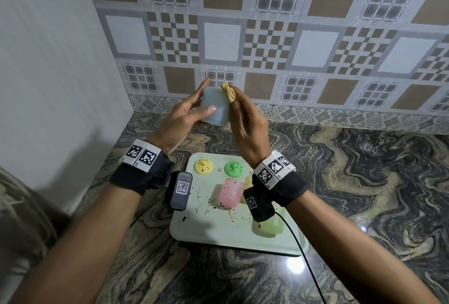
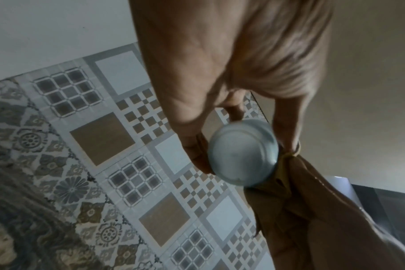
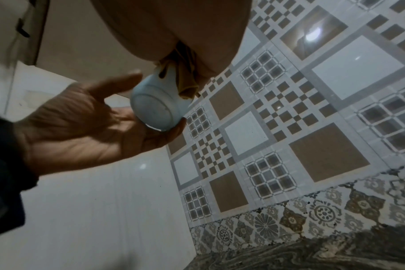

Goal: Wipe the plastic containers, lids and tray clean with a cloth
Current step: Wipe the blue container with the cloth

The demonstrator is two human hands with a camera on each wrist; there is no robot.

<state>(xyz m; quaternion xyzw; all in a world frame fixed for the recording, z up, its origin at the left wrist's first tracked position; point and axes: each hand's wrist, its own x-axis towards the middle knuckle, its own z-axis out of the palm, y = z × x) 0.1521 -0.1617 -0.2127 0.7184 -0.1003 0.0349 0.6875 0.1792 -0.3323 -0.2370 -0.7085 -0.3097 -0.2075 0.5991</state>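
My left hand (image 1: 194, 109) holds a pale blue plastic container (image 1: 216, 109) up above the counter, thumb on its near side and fingers behind it. Its round base (image 2: 243, 153) faces the left wrist view, and it shows again (image 3: 157, 109) in the right wrist view. My right hand (image 1: 240, 111) grips a bunched yellow cloth (image 1: 229, 92) and presses it against the container's right side by the rim. Below lies a pale green tray (image 1: 194, 228) speckled with dark spots. On it are a yellow lid (image 1: 203, 166), a green lid (image 1: 233, 168), a pink container (image 1: 230, 193) and a green container (image 1: 268, 227).
The tray sits on a dark marbled counter (image 1: 364, 194) in a corner. A patterned tile wall (image 1: 267, 36) runs along the back and a plain white wall (image 1: 48, 73) along the left. A black cable (image 1: 298, 250) runs from my right wrist across the tray's right edge.
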